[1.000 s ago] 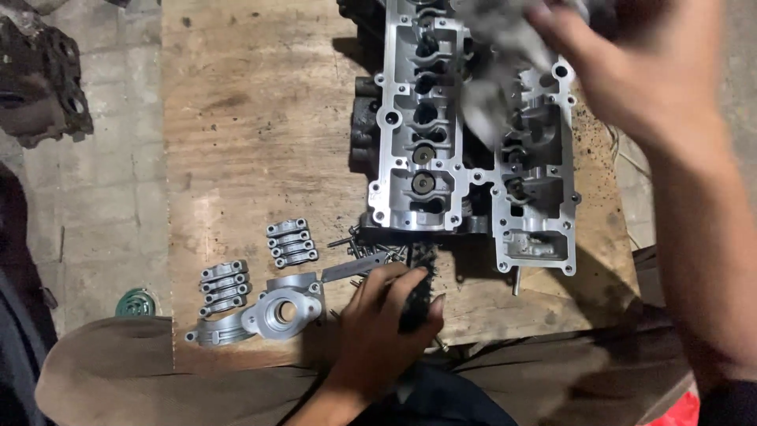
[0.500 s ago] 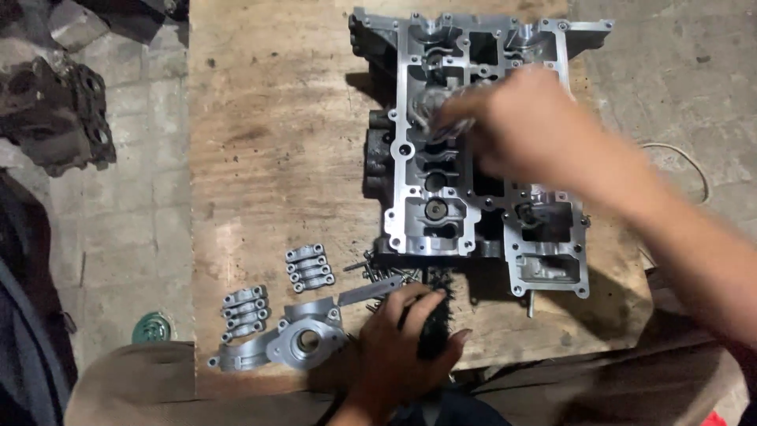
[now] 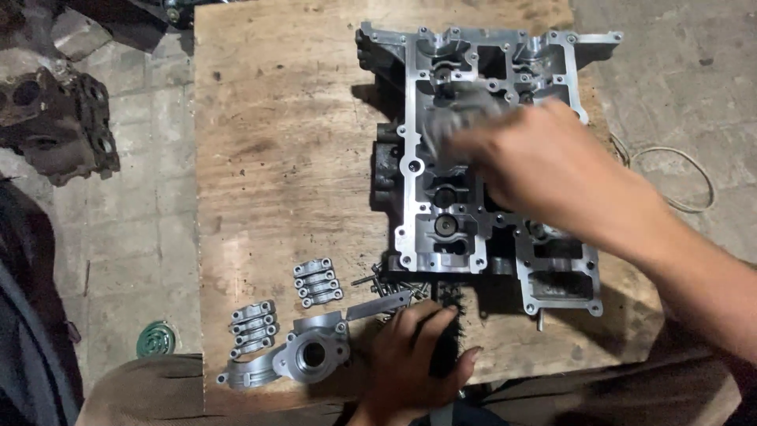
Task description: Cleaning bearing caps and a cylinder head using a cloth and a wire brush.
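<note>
A cast aluminium cylinder head point(image 3: 489, 166), bright grey and pocketed with bores and bolt holes, is laid on a scuffed plywood board point(image 3: 276, 158), toward its far right corner. The right hand point(image 3: 544, 170) is stretched over the head's middle, palm down, its blurred fingers curled around something pale; what is held cannot be told. The left hand point(image 3: 414, 355) is rested at the board's near edge, fingers closed over a dark object point(image 3: 445, 335). Just beside it are seen a round-bored housing point(image 3: 303, 359), ribbed bearing caps point(image 3: 318, 282) and loose bolts point(image 3: 390, 285). A rusty casting point(image 3: 59, 118) is left on the concrete floor.
</note>
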